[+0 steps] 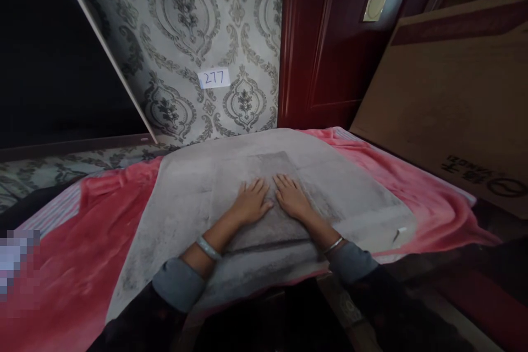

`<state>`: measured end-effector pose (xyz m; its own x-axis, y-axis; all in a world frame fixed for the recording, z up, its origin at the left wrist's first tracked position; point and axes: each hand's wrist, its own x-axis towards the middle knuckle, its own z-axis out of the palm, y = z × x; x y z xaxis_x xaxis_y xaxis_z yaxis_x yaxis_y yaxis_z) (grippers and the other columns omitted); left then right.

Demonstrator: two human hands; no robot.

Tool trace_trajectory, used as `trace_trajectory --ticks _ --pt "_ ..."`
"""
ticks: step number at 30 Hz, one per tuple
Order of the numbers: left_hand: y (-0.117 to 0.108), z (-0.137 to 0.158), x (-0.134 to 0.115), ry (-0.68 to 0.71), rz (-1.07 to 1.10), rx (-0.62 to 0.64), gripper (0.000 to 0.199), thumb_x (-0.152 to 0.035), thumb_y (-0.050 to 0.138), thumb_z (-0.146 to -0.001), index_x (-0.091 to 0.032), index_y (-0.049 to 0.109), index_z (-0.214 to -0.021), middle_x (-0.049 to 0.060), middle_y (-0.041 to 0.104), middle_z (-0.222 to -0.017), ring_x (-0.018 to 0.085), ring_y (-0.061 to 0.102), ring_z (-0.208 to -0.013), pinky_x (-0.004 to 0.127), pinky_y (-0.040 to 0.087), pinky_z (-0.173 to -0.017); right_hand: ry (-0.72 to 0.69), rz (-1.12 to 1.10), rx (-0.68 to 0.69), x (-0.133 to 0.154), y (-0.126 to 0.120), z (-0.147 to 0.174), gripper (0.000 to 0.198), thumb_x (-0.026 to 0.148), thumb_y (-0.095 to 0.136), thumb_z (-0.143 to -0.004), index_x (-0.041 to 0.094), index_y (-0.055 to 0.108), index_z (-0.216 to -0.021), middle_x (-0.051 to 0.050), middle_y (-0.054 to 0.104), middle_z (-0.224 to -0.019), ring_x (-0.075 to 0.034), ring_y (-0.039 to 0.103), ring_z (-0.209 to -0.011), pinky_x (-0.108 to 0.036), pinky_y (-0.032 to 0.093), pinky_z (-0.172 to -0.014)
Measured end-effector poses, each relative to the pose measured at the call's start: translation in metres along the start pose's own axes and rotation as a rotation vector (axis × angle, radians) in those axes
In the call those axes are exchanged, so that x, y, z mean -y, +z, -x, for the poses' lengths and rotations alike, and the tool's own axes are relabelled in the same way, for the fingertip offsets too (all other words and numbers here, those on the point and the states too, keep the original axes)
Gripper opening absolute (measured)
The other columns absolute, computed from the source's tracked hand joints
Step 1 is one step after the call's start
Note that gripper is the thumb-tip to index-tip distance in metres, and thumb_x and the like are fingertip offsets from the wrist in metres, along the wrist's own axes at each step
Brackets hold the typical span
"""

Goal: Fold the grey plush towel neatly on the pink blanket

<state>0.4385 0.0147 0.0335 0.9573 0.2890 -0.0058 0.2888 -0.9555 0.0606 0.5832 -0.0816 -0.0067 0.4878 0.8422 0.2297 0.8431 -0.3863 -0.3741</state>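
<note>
A grey plush cloth [177, 220] lies spread out, with creases across it and a small white tag [399, 234] near its right corner. In its middle sits a darker grey rectangle, a folded or raised piece of fabric [264, 239]; which of the two I cannot tell. My left hand [251, 201] rests flat on this darker piece, fingers stretched forward and thumb out to the side. Close beside it, my right hand [292, 196] also lies palm down on the fabric with its fingers extended. Neither hand grips anything.
Beneath the grey cloth is a red-pink blanket [94, 231], showing on both sides. A large cardboard box [449, 104] leans at the right. A dark screen [66, 66] stands at the left. Behind are patterned wallpaper with a paper label [213, 77] and a dark red panel [322, 38].
</note>
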Motion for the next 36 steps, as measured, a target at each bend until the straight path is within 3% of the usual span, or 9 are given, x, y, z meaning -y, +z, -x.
trace_trajectory --ticks 5,10,16,20,23,27,31,36 --pt "0.024 0.004 0.009 -0.003 -0.017 -0.033 0.064 -0.051 0.029 -0.101 -0.02 0.028 -0.157 0.01 0.017 -0.166 0.027 0.011 -0.154 0.058 0.011 -0.123 -0.01 0.143 0.043 -0.003 0.01 0.009 0.059 0.025 0.034 -0.098 0.015 0.034 -0.156 -0.009 0.028 -0.163 -0.024 0.024 -0.15 -0.045 0.022 -0.121" --pt "0.021 0.013 0.027 -0.138 -0.048 -0.021 0.065 -0.057 0.031 -0.1 -0.029 0.027 -0.157 0.007 0.012 -0.167 0.032 0.007 -0.154 0.061 0.013 -0.121 -0.001 0.137 0.057 -0.002 0.006 0.008 0.058 0.028 0.031 -0.099 0.016 0.033 -0.156 -0.009 0.027 -0.163 -0.023 0.023 -0.151 -0.045 0.02 -0.121" --pt "0.015 0.037 0.062 -0.305 -0.129 -0.016 0.069 -0.056 0.029 -0.1 -0.021 0.023 -0.159 0.015 0.018 -0.165 0.032 0.014 -0.153 0.059 0.017 -0.12 0.015 0.054 0.129 -0.007 0.003 0.004 0.06 0.028 0.036 -0.098 0.016 0.031 -0.157 -0.009 0.023 -0.164 -0.024 0.019 -0.152 -0.047 0.02 -0.121" --pt "-0.002 0.034 0.077 -0.419 -0.129 0.046 0.069 -0.054 0.03 -0.099 -0.016 0.029 -0.156 0.019 0.022 -0.164 0.034 0.02 -0.152 0.063 0.02 -0.118 0.035 -0.026 0.158 -0.015 -0.015 -0.02 0.058 0.026 0.048 -0.093 0.014 0.045 -0.15 -0.01 0.042 -0.156 -0.022 0.039 -0.144 -0.034 0.032 -0.117" --pt "-0.02 0.009 0.071 -0.376 -0.092 0.026 0.065 -0.048 0.032 -0.099 -0.015 0.031 -0.155 0.017 0.023 -0.164 0.033 0.02 -0.152 0.062 0.02 -0.118 0.064 -0.008 0.058 -0.013 -0.031 -0.046 0.053 0.019 0.042 -0.095 0.013 0.05 -0.147 -0.009 0.05 -0.151 -0.02 0.046 -0.139 -0.029 0.033 -0.115" --pt "-0.027 -0.039 0.044 -0.122 -0.034 -0.017 0.06 -0.039 0.034 -0.099 -0.02 0.028 -0.156 0.01 0.021 -0.166 0.027 0.017 -0.153 0.057 0.017 -0.121 0.08 0.043 -0.085 0.0 -0.026 -0.064 0.051 0.017 0.035 -0.098 0.017 0.049 -0.147 -0.008 0.044 -0.155 -0.021 0.033 -0.146 -0.036 0.027 -0.118" --pt "-0.003 -0.064 0.028 -0.1 -0.029 -0.069 0.059 -0.039 0.031 -0.1 -0.02 0.03 -0.155 0.01 0.025 -0.165 0.026 0.02 -0.153 0.058 0.017 -0.121 0.065 0.084 -0.1 0.003 0.002 -0.056 0.048 0.019 0.035 -0.1 0.015 0.051 -0.144 -0.01 0.049 -0.152 -0.023 0.037 -0.143 -0.041 0.027 -0.117" --pt "0.026 -0.062 0.028 -0.153 -0.047 -0.21 0.06 -0.046 0.027 -0.1 -0.018 0.037 -0.152 0.016 0.034 -0.16 0.03 0.027 -0.15 0.061 0.022 -0.119 0.042 0.152 -0.102 -0.006 0.021 -0.051 0.049 0.021 0.031 -0.1 0.018 0.049 -0.146 -0.008 0.047 -0.153 -0.022 0.039 -0.142 -0.042 0.027 -0.117"
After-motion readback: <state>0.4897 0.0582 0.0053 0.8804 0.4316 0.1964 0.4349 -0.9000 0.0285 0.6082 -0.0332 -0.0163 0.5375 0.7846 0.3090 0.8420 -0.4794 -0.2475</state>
